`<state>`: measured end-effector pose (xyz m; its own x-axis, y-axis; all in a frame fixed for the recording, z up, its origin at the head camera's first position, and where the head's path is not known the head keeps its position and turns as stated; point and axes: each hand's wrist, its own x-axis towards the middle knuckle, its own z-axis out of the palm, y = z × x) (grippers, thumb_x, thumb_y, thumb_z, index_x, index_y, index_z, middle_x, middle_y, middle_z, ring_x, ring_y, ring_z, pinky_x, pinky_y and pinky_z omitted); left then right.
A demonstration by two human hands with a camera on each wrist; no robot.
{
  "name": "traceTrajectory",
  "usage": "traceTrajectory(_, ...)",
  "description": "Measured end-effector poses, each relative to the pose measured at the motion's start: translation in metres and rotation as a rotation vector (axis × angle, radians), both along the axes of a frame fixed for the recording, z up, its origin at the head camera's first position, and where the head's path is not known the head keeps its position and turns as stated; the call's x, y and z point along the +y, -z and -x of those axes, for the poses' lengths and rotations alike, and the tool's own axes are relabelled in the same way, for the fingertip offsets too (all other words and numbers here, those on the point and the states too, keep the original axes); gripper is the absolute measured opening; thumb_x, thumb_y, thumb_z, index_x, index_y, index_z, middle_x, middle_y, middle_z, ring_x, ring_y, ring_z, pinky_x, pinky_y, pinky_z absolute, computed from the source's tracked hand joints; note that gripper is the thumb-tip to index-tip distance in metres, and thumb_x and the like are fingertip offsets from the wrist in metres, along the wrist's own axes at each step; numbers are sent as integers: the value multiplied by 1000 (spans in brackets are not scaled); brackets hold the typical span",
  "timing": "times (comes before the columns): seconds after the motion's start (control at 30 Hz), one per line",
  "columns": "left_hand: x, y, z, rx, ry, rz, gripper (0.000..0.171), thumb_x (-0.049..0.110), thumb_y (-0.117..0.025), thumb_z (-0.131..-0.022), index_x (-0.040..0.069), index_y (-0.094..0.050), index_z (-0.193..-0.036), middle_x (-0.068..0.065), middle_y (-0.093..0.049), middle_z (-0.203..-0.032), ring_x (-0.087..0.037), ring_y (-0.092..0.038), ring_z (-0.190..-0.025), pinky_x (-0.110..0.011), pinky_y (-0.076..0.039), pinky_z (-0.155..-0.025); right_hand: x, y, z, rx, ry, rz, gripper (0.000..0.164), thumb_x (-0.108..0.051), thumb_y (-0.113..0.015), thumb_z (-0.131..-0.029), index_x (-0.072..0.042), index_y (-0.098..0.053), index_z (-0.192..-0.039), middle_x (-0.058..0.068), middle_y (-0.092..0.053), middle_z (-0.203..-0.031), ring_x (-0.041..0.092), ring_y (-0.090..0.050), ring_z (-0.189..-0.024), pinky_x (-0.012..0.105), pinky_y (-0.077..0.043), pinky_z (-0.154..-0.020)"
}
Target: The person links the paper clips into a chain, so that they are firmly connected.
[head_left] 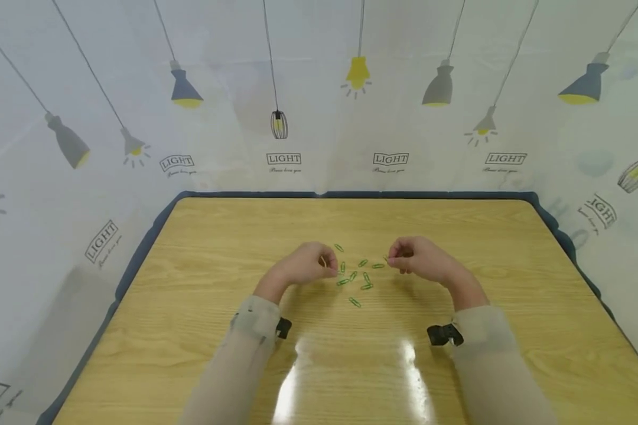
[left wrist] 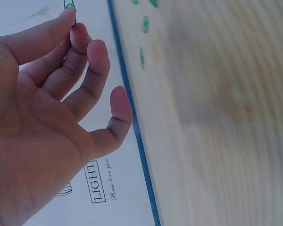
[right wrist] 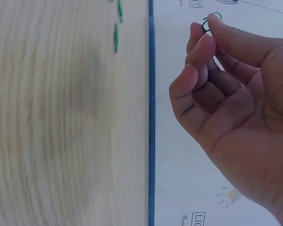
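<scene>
My left hand (head_left: 313,262) is over the left side of a loose group of green paper clips (head_left: 353,276). Its thumb and fingertips pinch one green paper clip (left wrist: 70,4), which sticks up past the thumb tip in the left wrist view. On the other side of the group, my right hand (head_left: 417,258) pinches another green paper clip (right wrist: 206,24) between thumb and fingers; a bent wire loop shows at the fingertips. The two hands face each other with several clips lying flat between them. One clip (head_left: 355,302) lies nearer to me, and another (head_left: 338,248) farther back.
The clips lie on a wooden table (head_left: 319,366) with a dark blue edge (head_left: 430,195). Behind it hangs a white cloth (head_left: 319,59) printed with lamps. Each wrist carries a small black camera (head_left: 443,334).
</scene>
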<state>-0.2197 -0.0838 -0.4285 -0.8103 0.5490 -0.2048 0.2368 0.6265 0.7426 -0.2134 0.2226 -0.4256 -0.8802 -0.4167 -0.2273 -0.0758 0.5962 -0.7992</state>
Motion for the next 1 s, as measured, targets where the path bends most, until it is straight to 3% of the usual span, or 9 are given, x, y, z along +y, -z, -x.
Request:
traceTrajectory(0.1,4,-6,-2,-9,-43,-75,7,15,-71,-104,10,-74,-103,-5,-72,-103,-19,-65,-94,-33,-54,-80,-5,-5,-8,19,39,23,16,-21,-63,-109,-5,-64,-110,14,-65,-96,36,-61,-89,43,-54,-77)
traceTrajectory(0.2,9,-9,-7,-20,-98,-142,16,17,-69,-105,8,-76,-116,-6,-73,-109,-20,-66,-99,-35,-56,-83,-12,-8,-17,43,85,50,16,-21,-65,-108,-5,-64,-111,13,-67,-97,36,-62,-89,41,-55,-75)
traceTrajectory(0.37,17,-8,-17,-12,-148,-205,24,19,-62,-109,10,-75,-127,-6,-71,-119,-22,-66,-107,-36,-58,-84,-24,-7,-32,66,139,101,14,-19,-64,-108,-5,-65,-112,11,-68,-99,37,-61,-88,43,-55,-76)
traceTrajectory(0.47,20,-6,-24,-17,-182,-253,23,18,-61,-109,11,-75,-126,-6,-71,-122,-22,-65,-107,-37,-58,-84,-33,-6,-39,62,151,138,15,-19,-63,-109,-5,-64,-113,13,-68,-102,35,-61,-89,44,-55,-77)
traceTrajectory(0.6,23,-4,-33,-34,-258,-344,19,17,-63,-108,11,-74,-123,-7,-73,-124,-24,-67,-107,-48,-58,-91,-45,-5,-46,48,175,184,15,-19,-63,-109,-5,-64,-113,15,-68,-106,35,-62,-92,45,-55,-81)
traceTrajectory(0.77,28,0,-42,-74,-318,-447,12,13,-66,-106,10,-74,-114,-12,-75,-120,-39,-69,-114,-59,-56,-101,-56,-4,-54,53,212,247,14,-18,-65,-108,-5,-65,-113,9,-66,-99,35,-62,-92,43,-56,-82)
traceTrajectory(0.83,31,2,-46,-83,-330,-479,12,14,-66,-106,8,-74,-113,-14,-75,-118,-40,-69,-117,-56,-56,-102,-58,-4,-56,60,225,264,14,-18,-64,-108,-5,-66,-112,8,-65,-97,34,-62,-91,40,-55,-81)
traceTrajectory(1.0,37,1,-53,-97,-387,-540,20,21,-68,-106,8,-75,-119,-9,-73,-120,-25,-67,-113,-45,-55,-99,-61,0,-58,63,290,298,19,-20,-63,-109,-4,-65,-118,11,-66,-104,30,-62,-91,41,-54,-84)
